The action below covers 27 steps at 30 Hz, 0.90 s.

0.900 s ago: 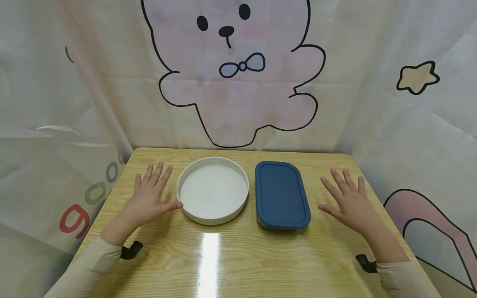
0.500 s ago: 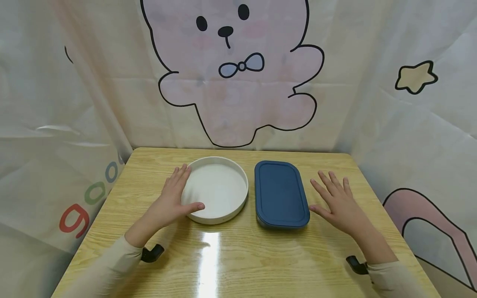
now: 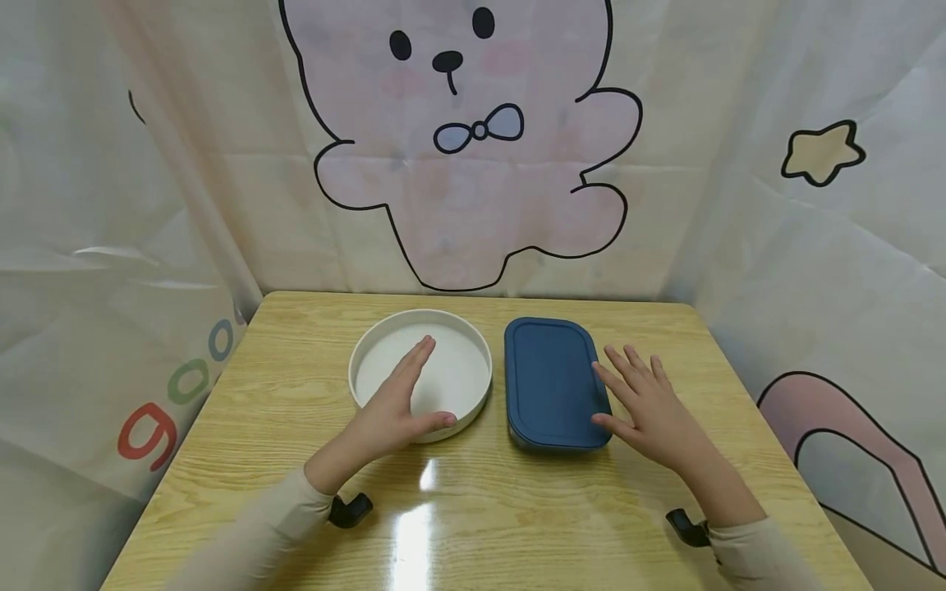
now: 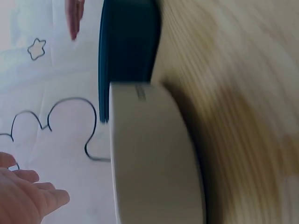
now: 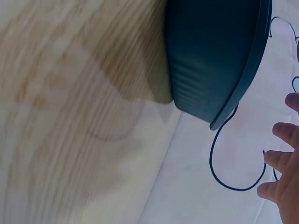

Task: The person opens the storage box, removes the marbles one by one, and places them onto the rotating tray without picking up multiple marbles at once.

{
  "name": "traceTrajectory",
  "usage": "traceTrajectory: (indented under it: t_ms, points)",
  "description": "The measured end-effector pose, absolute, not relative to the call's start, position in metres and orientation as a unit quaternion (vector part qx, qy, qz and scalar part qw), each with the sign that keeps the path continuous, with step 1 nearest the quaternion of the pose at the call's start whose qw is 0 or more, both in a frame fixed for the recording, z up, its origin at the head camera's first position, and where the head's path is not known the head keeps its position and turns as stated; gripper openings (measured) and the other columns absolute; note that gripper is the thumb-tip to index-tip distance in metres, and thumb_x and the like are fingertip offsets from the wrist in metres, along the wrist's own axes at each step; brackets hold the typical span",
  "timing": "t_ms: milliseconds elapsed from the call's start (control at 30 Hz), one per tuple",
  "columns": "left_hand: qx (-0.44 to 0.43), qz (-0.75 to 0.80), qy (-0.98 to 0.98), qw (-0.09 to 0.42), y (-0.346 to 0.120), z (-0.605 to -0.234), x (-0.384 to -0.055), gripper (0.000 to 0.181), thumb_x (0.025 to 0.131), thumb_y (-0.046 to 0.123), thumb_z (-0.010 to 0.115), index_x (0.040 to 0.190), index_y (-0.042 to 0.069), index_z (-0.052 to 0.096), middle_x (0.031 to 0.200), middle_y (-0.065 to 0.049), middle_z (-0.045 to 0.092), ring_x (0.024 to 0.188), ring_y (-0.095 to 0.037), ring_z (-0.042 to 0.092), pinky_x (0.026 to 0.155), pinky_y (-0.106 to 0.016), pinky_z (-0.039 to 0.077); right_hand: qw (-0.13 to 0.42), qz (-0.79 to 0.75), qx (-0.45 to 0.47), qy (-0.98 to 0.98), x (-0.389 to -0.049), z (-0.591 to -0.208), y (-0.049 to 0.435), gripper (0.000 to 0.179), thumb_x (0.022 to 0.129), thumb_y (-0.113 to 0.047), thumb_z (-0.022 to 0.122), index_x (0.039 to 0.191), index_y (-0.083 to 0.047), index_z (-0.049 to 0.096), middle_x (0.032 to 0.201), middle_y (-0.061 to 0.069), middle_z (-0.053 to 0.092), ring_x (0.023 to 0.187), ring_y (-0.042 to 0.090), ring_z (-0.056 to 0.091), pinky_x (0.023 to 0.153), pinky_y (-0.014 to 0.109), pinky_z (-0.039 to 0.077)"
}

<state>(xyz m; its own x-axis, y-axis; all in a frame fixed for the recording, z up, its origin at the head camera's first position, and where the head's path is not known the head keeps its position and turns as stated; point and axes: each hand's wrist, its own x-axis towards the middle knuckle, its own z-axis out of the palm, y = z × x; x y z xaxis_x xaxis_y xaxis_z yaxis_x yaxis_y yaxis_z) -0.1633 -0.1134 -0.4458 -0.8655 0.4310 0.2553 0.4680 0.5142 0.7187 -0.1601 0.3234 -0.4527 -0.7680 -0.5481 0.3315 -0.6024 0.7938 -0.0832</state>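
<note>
A round white shallow dish (image 3: 461, 361) lies on the wooden table, left of a rectangular box with a dark blue lid (image 3: 554, 382). My left hand (image 3: 392, 414) hovers over the dish's near left part, fingers extended and thumb spread, holding nothing. In the left wrist view that hand (image 4: 28, 196) is above the rim of the dish (image 4: 149, 154). My right hand (image 3: 654, 414) is spread at the right edge of the box, its fingertips overlapping the lid in the head view. The right wrist view has the fingers (image 5: 285, 135) raised above the level of the box (image 5: 210, 56).
The wooden table (image 3: 517, 517) has its back edge against a fabric backdrop (image 3: 702, 164) printed with a bear, a star and letters. Fabric also hangs along both sides. A black wrist mount (image 3: 351, 510) sits under the left wrist, another (image 3: 687, 528) under the right.
My left hand has moved right, from beside the dish to over it. My right hand has moved left toward the blue-lidded box. Dish and box stay in place.
</note>
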Motion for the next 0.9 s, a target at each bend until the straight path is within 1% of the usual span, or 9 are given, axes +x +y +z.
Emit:
traceTrajectory:
  t_ms: [133, 200, 267, 367, 467, 567, 700, 800, 900]
  points:
    - [-0.257, -0.443, -0.858, 0.021, -0.093, -0.448, -0.159, 0.115, 0.082, 0.051, 0.085, 0.166, 0.026, 0.01, 0.171, -0.003, 0.019, 0.157, -0.024, 0.02, 0.124, -0.054, 0.027, 0.142, 0.104, 0.32, -0.931, -0.159, -0.456, 0.317, 0.084, 0.092, -0.047, 0.073, 0.161, -0.014, 0.037, 0.166, 0.019, 0.029, 0.156, 0.042, 0.015, 0.124, 0.066, 0.007]
    - [-0.247, -0.459, -0.853, 0.016, -0.082, -0.45, -0.156, 0.117, 0.079, 0.051, 0.086, 0.166, 0.03, 0.011, 0.171, 0.0, 0.021, 0.157, -0.022, 0.021, 0.124, -0.053, 0.028, 0.139, 0.106, 0.323, -0.93, -0.158, -0.458, 0.314, 0.085, 0.092, -0.048, 0.073, 0.161, -0.015, 0.036, 0.167, 0.018, 0.029, 0.156, 0.042, 0.017, 0.125, 0.064, 0.007]
    - [-0.241, -0.473, -0.847, 0.012, -0.07, -0.453, -0.154, 0.117, 0.078, 0.05, 0.088, 0.166, 0.032, 0.012, 0.17, 0.002, 0.022, 0.156, -0.02, 0.023, 0.123, -0.052, 0.03, 0.135, 0.108, 0.328, -0.929, -0.158, -0.46, 0.31, 0.086, 0.091, -0.048, 0.074, 0.161, -0.015, 0.035, 0.167, 0.018, 0.029, 0.156, 0.042, 0.017, 0.125, 0.063, 0.007]
    - [-0.243, -0.497, -0.833, 0.009, -0.054, -0.455, -0.149, 0.118, 0.077, 0.047, 0.09, 0.166, 0.027, 0.015, 0.169, 0.002, 0.023, 0.155, -0.022, 0.026, 0.121, -0.051, 0.034, 0.129, 0.111, 0.335, -0.927, -0.157, -0.463, 0.305, 0.088, 0.09, -0.05, 0.075, 0.161, -0.016, 0.035, 0.167, 0.017, 0.029, 0.156, 0.041, 0.018, 0.125, 0.064, 0.01]
    - [-0.253, -0.506, -0.825, 0.008, -0.038, -0.459, -0.146, 0.12, 0.076, 0.047, 0.09, 0.166, 0.022, 0.015, 0.17, -0.002, 0.023, 0.155, -0.023, 0.027, 0.12, -0.05, 0.036, 0.125, 0.123, 0.341, -0.924, -0.156, -0.463, 0.299, 0.089, 0.089, -0.049, 0.077, 0.161, -0.014, 0.037, 0.167, 0.016, 0.029, 0.157, 0.039, 0.017, 0.125, 0.064, 0.012]
    - [-0.253, -0.506, -0.825, 0.004, -0.024, -0.465, -0.145, 0.123, 0.075, 0.047, 0.091, 0.166, 0.021, 0.012, 0.17, -0.007, 0.021, 0.156, -0.025, 0.024, 0.121, -0.052, 0.034, 0.125, 0.128, 0.341, -0.923, -0.155, -0.461, 0.296, 0.09, 0.087, -0.049, 0.078, 0.16, -0.013, 0.038, 0.167, 0.015, 0.029, 0.157, 0.037, 0.018, 0.124, 0.063, 0.014]
    - [-0.239, -0.504, -0.83, -0.018, -0.009, -0.473, -0.145, 0.125, 0.076, 0.047, 0.09, 0.167, 0.022, 0.008, 0.172, -0.006, 0.016, 0.157, -0.024, 0.019, 0.123, -0.051, 0.031, 0.12, 0.137, 0.341, -0.922, -0.152, -0.459, 0.293, 0.091, 0.086, -0.049, 0.079, 0.159, -0.011, 0.04, 0.167, 0.014, 0.03, 0.157, 0.036, 0.018, 0.124, 0.063, 0.017]
    - [-0.235, -0.505, -0.83, -0.036, -0.001, -0.478, -0.144, 0.127, 0.076, 0.05, 0.089, 0.167, 0.017, 0.006, 0.172, -0.006, 0.011, 0.158, -0.025, 0.016, 0.124, -0.051, 0.029, 0.113, 0.144, 0.344, -0.921, -0.15, -0.46, 0.293, 0.09, 0.086, -0.048, 0.08, 0.158, -0.009, 0.041, 0.166, 0.015, 0.031, 0.156, 0.036, 0.02, 0.124, 0.063, 0.019]
    - [-0.234, -0.51, -0.826, -0.047, 0.005, -0.483, -0.145, 0.128, 0.077, 0.05, 0.088, 0.166, 0.009, 0.006, 0.172, -0.01, 0.008, 0.158, -0.027, 0.013, 0.124, -0.052, 0.027, 0.11, 0.148, 0.344, -0.921, -0.15, -0.461, 0.292, 0.088, 0.088, -0.046, 0.08, 0.158, -0.009, 0.041, 0.165, 0.016, 0.033, 0.155, 0.039, 0.024, 0.123, 0.062, 0.02]
